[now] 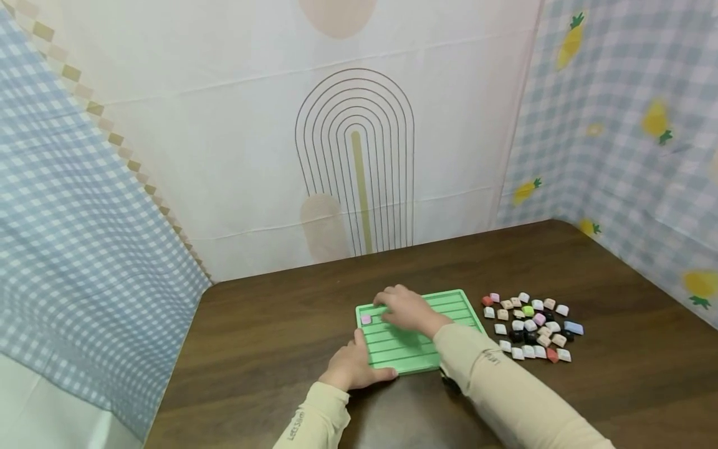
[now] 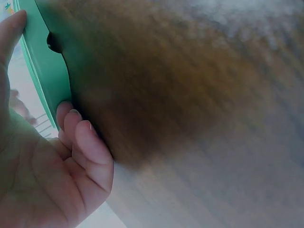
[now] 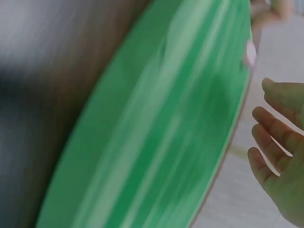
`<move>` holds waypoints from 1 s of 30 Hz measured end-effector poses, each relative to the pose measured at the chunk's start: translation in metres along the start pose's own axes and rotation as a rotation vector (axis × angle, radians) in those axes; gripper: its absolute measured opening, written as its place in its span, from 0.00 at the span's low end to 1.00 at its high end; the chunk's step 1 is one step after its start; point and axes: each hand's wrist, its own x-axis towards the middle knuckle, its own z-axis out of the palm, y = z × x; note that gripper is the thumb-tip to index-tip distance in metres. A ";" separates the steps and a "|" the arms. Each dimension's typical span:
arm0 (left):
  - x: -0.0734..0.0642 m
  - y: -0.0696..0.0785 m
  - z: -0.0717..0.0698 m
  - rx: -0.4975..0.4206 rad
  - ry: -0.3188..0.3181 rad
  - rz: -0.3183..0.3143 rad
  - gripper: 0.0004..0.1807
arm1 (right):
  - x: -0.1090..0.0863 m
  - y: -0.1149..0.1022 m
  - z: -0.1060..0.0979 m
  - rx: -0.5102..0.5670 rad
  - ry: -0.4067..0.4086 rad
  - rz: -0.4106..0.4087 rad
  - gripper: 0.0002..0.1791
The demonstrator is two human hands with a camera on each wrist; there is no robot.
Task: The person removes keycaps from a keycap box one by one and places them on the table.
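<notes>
A green ridged tray [image 1: 404, 358] lies on the dark wooden table. My left hand [image 1: 352, 365] grips its near left corner, thumb along the front edge and fingers at the left side. The left wrist view shows the thumb and curled fingers [image 2: 92, 142] against the tray's edge. One pink keycap [image 1: 366, 319] sits at the left end of an upper row. My right hand [image 1: 408, 308] is over the tray's upper left part, just right of that keycap. In the right wrist view its fingers [image 3: 270, 126] are spread, with nothing between them and the thumb.
Right of the tray, loose keycaps [image 1: 530, 325] in white, beige, black, red, pink, green and blue are spread on the table [image 1: 269, 349]. Patterned cloths hang behind the table [image 1: 252, 156] and along both sides.
</notes>
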 end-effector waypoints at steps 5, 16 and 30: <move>0.002 0.001 0.000 0.012 -0.009 0.013 0.59 | 0.010 -0.019 0.018 -0.086 0.006 -0.009 0.11; 0.001 -0.001 0.000 -0.002 -0.002 0.017 0.57 | 0.017 -0.024 0.033 -0.234 0.095 -0.065 0.04; 0.004 -0.002 0.002 0.011 -0.006 -0.005 0.57 | 0.006 0.003 -0.002 -0.124 0.159 0.004 0.08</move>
